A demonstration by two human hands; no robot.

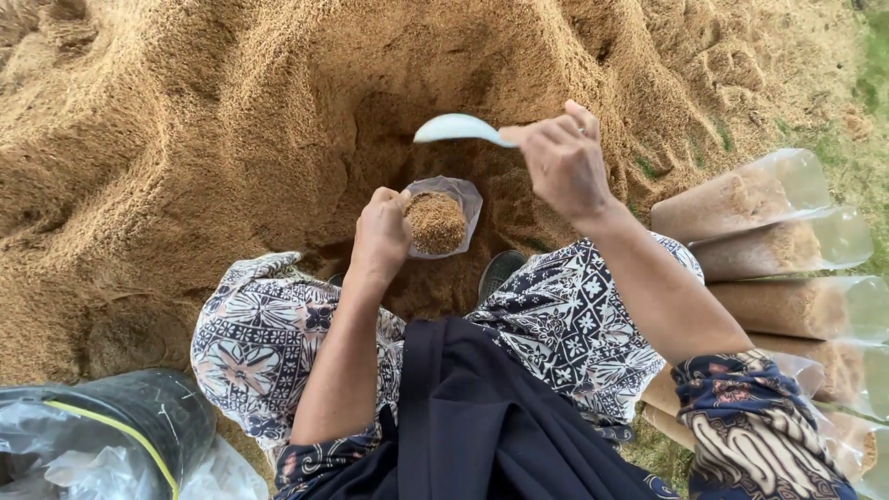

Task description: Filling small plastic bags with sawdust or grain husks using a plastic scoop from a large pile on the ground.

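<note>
Where the sawdust heap [185, 139] hollows, left hand [380, 236] pinches the filled plastic bag [443, 218] rim; right hand [560, 162] clasps a white scoop [458, 128], clear above

Soft even daylight, faint shadows — sharp centre, edges stretched.

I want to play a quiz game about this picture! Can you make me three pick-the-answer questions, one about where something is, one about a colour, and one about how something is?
1. Where do the filled bags lie?
A. beside the right arm
B. on the lap
C. atop the pile

2. What colour is the scoop?
A. red
B. white
C. black

3. How is the held bag?
A. empty
B. tied shut
C. open, nearly full

Answers:
A: the filled bags lie right of the right hand.
B: the scoop looks white.
C: the held bag gapes in the left hand.
</note>
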